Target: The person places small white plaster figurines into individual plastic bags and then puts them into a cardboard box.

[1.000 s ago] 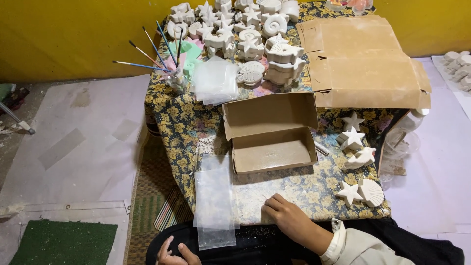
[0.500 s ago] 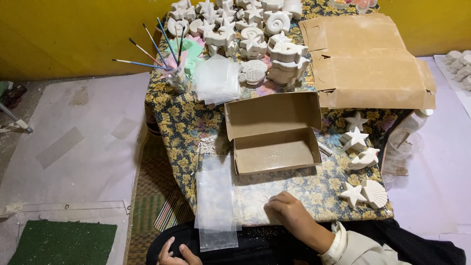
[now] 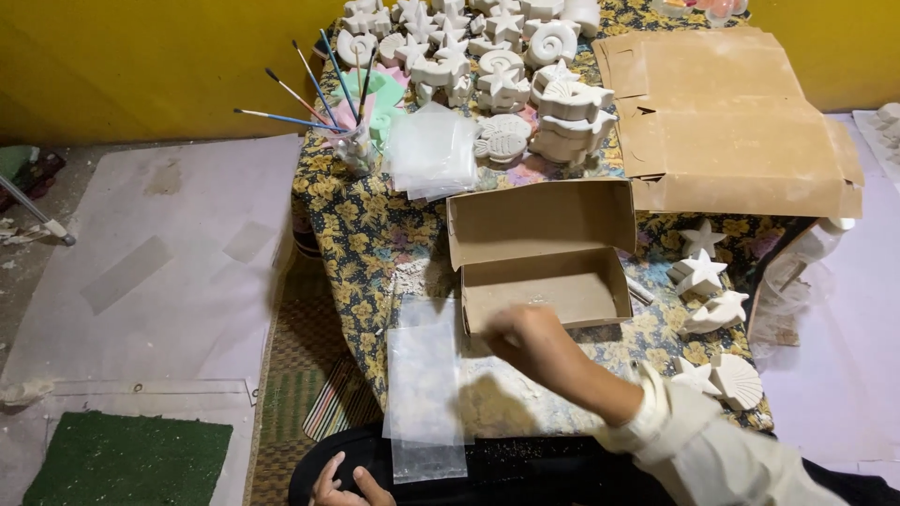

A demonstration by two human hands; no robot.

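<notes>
The scene is evenly and fairly brightly lit by soft light from above, with no hard glare anywhere. The yellow wall (image 3: 141, 66) looks warm and a little dull, darker toward its left end. The open cardboard box (image 3: 539, 248) casts a thin shadow on the surface (image 3: 347, 234) just right of it, and its inside is slightly shaded. The right hand (image 3: 530, 342), just in front of the box, is smeared by motion blur, its fingers indistinct. The white plaster figures (image 3: 553, 103) behind the box stay sharp and are not blown out. The left hand (image 3: 342, 483), well in front of the box, sits in dimmer light at the frame's bottom edge.
</notes>
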